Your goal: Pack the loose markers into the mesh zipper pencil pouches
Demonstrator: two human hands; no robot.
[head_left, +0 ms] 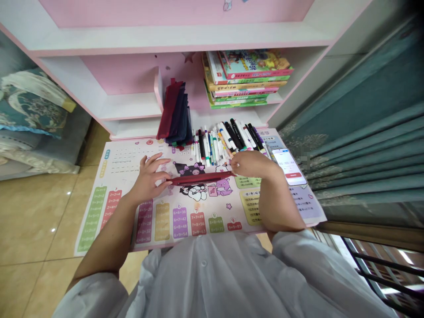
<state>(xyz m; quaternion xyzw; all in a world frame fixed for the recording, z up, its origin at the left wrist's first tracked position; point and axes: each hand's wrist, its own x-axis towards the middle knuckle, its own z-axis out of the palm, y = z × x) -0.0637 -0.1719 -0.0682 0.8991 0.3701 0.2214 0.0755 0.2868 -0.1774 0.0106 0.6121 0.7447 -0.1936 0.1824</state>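
Hands both down on the printed times-table desk mat (126, 148). L hand (149, 179) is spread, fingertips (167, 180) just on the left end of a slim red pouch (200, 178). R hand (252, 164) is curled over the pouch's right end; can't tell if pinching or only resting. Pouch lies flat across the mat, over the cartoon print. Prob light + soft, thin fabric, likely floppy w/ little stiffness, so best taken by both ends or along the long edge. Nearby: heap of markers (223, 143), stack of dark fabric pouches (174, 115) on the shelf, phone showing a timer (289, 167) just right of R hand.
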